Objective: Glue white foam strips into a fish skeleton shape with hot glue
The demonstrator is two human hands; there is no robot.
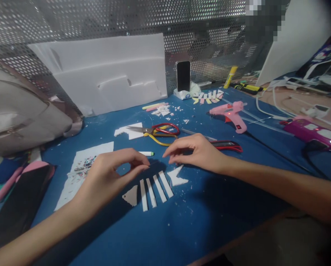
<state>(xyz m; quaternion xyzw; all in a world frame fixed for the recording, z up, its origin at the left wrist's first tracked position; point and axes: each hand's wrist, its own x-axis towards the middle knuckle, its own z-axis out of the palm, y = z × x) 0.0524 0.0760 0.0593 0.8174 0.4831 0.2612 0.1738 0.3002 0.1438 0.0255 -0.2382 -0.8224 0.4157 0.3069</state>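
Note:
My left hand [110, 177] hovers over the blue tabletop, thumb and index fingertips pinched together; anything between them is too small to make out. Opposite it, my right hand [197, 153] has bent fingers, the thumb slightly apart from the index, and no object shows in it. Just below the hands lie several narrow white strips [159, 188] in a slanted row. At the row's left end is a white triangular piece [130, 195] with a small hole; at the right end, a notched white piece [178, 176]. A white marker with a green end [147, 153] lies behind my left fingertips.
Scissors [151, 130] and a red box cutter [226, 146] lie behind the hands. A pink glue gun [230, 112] stands at right, its cord trailing forward. Glitter-strewn paper [79, 159] lies left, near a bag [21, 111]. A phone [183, 75] stands upright at the back.

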